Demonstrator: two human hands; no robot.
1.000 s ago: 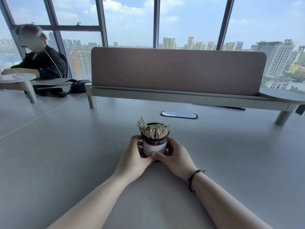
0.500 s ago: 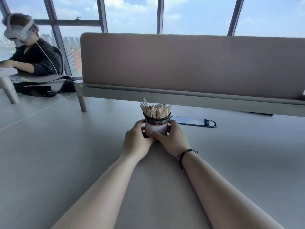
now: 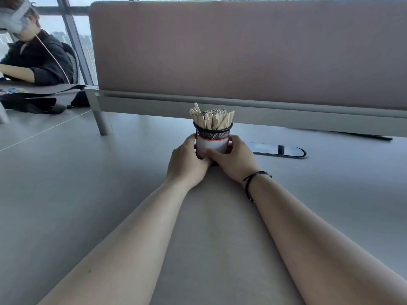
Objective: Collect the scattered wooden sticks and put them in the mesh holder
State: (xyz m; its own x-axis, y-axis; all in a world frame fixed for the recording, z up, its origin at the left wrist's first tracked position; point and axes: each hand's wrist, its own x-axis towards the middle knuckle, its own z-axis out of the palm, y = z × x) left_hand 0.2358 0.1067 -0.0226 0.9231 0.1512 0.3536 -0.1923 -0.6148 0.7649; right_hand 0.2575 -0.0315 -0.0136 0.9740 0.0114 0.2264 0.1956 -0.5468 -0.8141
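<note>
A black mesh holder with a white band around its middle stands upright on the grey table, ahead of me at arm's length. It is packed with several pale wooden sticks that poke out of its top. My left hand wraps its left side and my right hand, with a black cord on the wrist, wraps its right side and front. I see no loose sticks on the table.
A tall pinkish-brown divider panel on a grey rail stands just behind the holder. A dark oval cable hatch lies flush in the table at the right. Another person sits at the far left, with black bags on the table.
Both hands have stayed on the holder. My view has dropped lower and moved closer, so the holder and the divider look larger and the windows have mostly left the frame.
</note>
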